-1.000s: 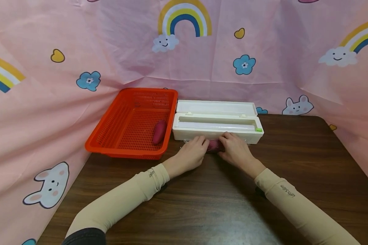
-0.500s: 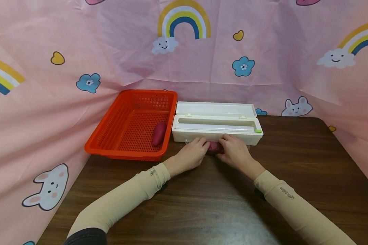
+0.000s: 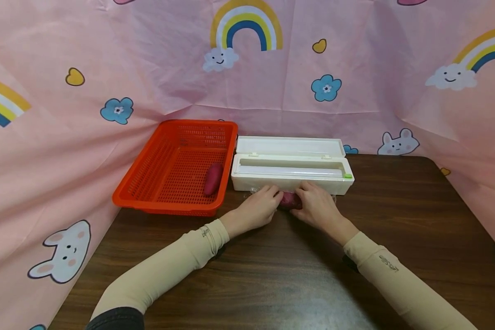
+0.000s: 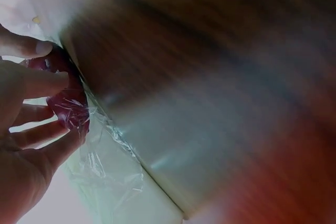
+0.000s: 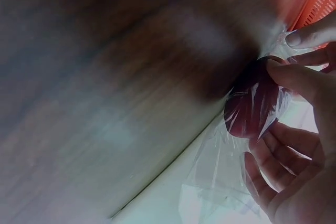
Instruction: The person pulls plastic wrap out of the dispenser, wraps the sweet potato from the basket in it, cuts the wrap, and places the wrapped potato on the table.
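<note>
Both hands hold a purple-red sweet potato point(image 3: 289, 200) just in front of the white plastic-wrap box point(image 3: 293, 182). My left hand point(image 3: 257, 207) grips its left end, with thumb and fingers curled about it in the left wrist view. On the other end, my right hand point(image 3: 318, 206) does the same. Clear plastic wrap point(image 5: 210, 182) covers the sweet potato, creased and shiny, and loose wrap spreads out past its ends. Fingers hide most of the sweet potato in the head view.
An orange-red basket point(image 3: 158, 205) stands left of the box, with another sweet potato point(image 3: 212, 178) inside. The box's lid point(image 3: 289, 145) is swung back, showing the wrap roll point(image 3: 288, 171). A green slider point(image 3: 348, 175) sits at its right end. A patterned pink cloth hangs behind the dark wooden table point(image 3: 272, 275).
Slightly more of the sweet potato shows between the hands, which have shifted a little toward me. Both hands keep their grip; basket and box stay in place.
</note>
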A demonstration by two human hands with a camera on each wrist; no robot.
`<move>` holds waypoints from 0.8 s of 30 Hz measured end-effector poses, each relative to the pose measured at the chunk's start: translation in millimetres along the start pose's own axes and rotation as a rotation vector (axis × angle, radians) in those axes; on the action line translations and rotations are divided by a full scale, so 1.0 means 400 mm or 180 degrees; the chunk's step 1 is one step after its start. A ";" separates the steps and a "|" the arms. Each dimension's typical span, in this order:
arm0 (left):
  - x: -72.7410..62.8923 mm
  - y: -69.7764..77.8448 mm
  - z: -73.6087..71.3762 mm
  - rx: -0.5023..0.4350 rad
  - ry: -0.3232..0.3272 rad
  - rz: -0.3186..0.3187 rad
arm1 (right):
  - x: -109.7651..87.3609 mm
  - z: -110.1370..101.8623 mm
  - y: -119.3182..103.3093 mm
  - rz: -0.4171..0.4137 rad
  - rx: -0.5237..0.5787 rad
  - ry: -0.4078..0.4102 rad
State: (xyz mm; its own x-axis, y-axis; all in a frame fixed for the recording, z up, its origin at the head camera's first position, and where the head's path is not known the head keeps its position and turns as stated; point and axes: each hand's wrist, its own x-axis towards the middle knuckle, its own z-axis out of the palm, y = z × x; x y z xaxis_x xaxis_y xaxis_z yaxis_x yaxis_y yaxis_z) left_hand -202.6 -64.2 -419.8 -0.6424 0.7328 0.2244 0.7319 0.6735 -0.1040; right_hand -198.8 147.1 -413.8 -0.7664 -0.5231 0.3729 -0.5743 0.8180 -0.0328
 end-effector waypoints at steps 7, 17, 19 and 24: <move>-0.004 0.007 0.001 -0.0055 -0.0102 0.0018 | -0.014 -0.007 -0.003 0.0004 0.0056 0.0010; -0.039 0.000 0.000 -0.0368 0.0093 -0.0409 | -0.013 -0.010 -0.009 0.0003 0.0071 -0.0083; -0.050 -0.004 -0.008 -0.0231 0.0340 -0.0536 | -0.011 -0.013 -0.009 0.0016 0.0073 -0.0097; -0.062 -0.017 -0.036 0.0355 0.0975 -0.0902 | -0.010 -0.019 -0.007 0.0085 0.0107 -0.0113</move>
State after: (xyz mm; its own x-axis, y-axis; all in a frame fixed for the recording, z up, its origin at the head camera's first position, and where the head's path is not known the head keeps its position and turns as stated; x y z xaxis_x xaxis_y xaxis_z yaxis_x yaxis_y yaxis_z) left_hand -188.5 -88.3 -410.7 -0.7050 0.4658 0.5348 0.4964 0.8627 -0.0970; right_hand -191.9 148.7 -408.4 -0.7910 -0.5099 0.3383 -0.5624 0.8236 -0.0736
